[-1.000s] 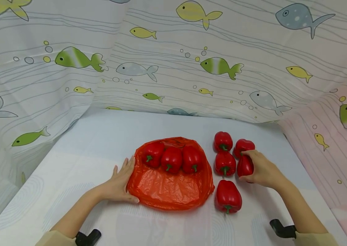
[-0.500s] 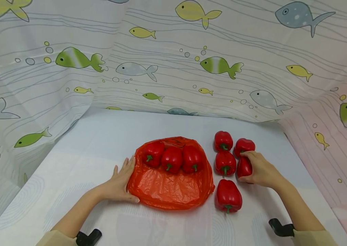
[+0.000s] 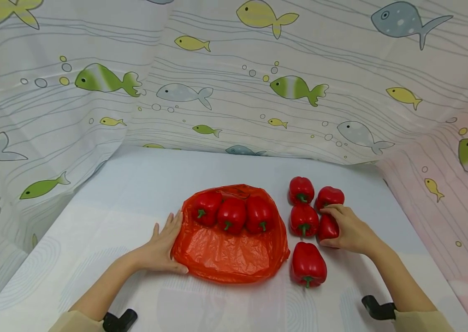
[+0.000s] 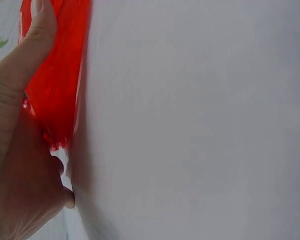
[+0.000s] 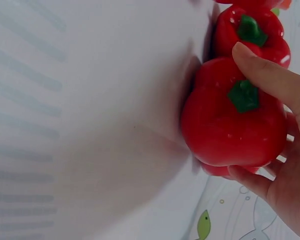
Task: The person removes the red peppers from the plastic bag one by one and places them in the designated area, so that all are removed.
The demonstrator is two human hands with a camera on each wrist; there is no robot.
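My left hand (image 3: 159, 249) rests against the left side of an orange-red plastic bag (image 3: 227, 258), fingers spread and fairly straight. The bag lies with its mouth wide, and three red bell peppers sit in a row at its far side, including the middle bell pepper (image 3: 232, 216). To the right of the bag, my right hand (image 3: 352, 231) grips a red bell pepper (image 3: 328, 228) between thumb and fingers. The right wrist view shows this held bell pepper (image 5: 225, 127) with its green stem facing the camera, close beside another bell pepper (image 5: 277, 40).
Around the held one stand more bell peppers: a back-left pepper (image 3: 301, 190), a back-right pepper (image 3: 329, 197), a left-hand pepper (image 3: 304, 220) and a front pepper (image 3: 308, 265). Behind the white table (image 3: 167, 175) hangs a fish-print curtain (image 3: 225, 69).
My right hand has shifted slightly left with the bell pepper, which now sits closer to the pepper on its left. The left hand and bag have stayed put.
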